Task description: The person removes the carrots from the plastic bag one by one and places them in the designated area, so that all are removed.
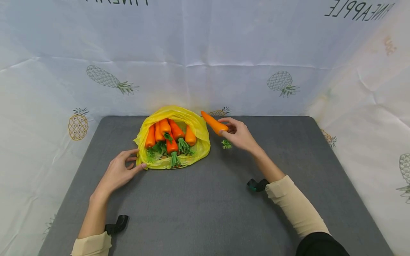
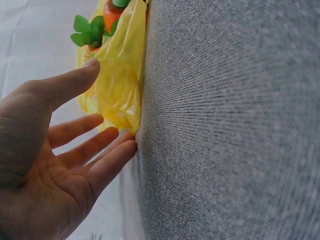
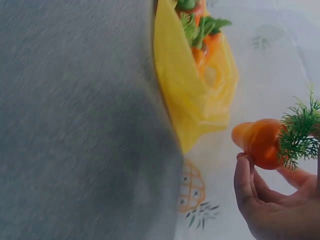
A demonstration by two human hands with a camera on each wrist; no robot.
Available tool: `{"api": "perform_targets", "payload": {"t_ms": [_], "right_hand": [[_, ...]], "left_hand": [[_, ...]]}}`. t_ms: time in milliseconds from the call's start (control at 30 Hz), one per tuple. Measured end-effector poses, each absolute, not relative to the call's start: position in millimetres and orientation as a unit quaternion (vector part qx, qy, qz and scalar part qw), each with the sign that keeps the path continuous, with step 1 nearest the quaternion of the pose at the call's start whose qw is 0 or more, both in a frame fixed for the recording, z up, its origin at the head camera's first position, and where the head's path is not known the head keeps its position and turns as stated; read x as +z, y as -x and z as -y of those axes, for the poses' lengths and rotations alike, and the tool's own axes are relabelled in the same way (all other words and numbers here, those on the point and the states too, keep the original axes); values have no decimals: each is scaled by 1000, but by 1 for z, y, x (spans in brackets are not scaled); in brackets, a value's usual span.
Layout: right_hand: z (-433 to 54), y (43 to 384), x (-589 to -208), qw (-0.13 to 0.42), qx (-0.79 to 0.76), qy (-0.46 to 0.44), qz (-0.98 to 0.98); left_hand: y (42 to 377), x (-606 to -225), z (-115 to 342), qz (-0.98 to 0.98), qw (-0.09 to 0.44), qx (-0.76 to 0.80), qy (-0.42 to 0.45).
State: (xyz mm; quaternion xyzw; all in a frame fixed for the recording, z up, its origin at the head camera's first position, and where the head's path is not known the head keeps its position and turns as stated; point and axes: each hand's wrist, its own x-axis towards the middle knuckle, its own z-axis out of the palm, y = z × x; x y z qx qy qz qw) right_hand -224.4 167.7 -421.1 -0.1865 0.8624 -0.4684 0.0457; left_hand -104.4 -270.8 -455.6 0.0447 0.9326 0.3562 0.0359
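A yellow plastic bag (image 1: 201, 142) lies with its mouth facing me near the table's far edge. Several orange carrots (image 1: 164, 126) with green tops are inside it. At the bag's left side is my left hand (image 1: 120, 170), its fingers loosely spread beside the yellow film (image 2: 117, 85); whether they touch it I cannot tell. To the right of the bag, my right hand (image 1: 238, 134) pinches a single carrot (image 1: 213, 122) near its thick end, above the table. Its tip points up and left, toward the bag, and feathery green leaves (image 3: 300, 132) hang from its top.
The grey table (image 1: 205, 206) has its far edge just behind the bag. A white cloth (image 1: 205, 42) printed with pineapples hangs behind and at both sides. Black wrist mounts (image 1: 118, 224) are worn on both forearms.
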Motion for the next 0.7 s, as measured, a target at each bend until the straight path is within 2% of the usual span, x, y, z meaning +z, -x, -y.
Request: {"api": "perform_targets", "payload": {"t_ms": [300, 700], "right_hand": [[-184, 231, -434, 31, -456, 151, -876], [-188, 242, -450, 54, -439, 122, -888]], "left_hand": [[105, -455, 271, -934, 35, 354, -46], [105, -455, 270, -933, 42, 355, -45]]}}
